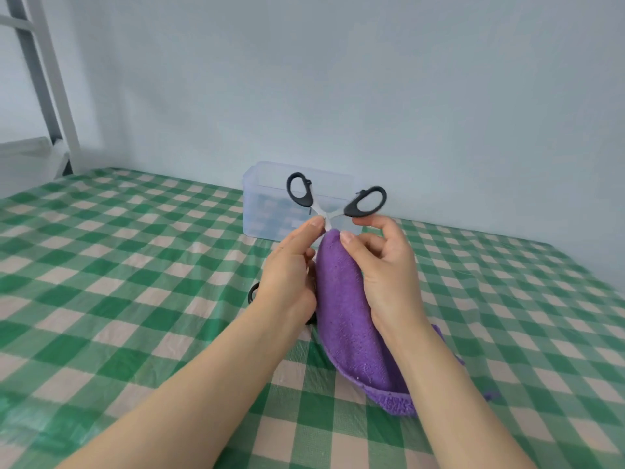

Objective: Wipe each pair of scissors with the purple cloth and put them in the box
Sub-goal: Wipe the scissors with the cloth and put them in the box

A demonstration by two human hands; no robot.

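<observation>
While the left hand pinches the scissors at the bare metal just under the pivot, thumb and forefinger closed on it, the right hand is curled round the purple cloth, thumb tip pressed on the cloth's top fold. Right forefinger is raised and touches the underside of one handle loop.

Scissors: two black plastic loop handles, splayed wide in a V, short pale metal shanks meeting at the pivot. They are held upright, handles up, in front of the box. Blades are hidden inside the cloth.

Cloth: fuzzy purple towelling, wrapped lengthwise into a long roll that runs down from the pivot between both palms. Its lower end trails onto the tablecloth, nearer the person than the box.

Both forearms are bare and reach forward, converging toward the box.

Box: clear plastic, rectangular, open top, standing against the pale wall.

Second pair of scissors: only a black loop shows past the left wrist, on the table in front of the box.
</observation>
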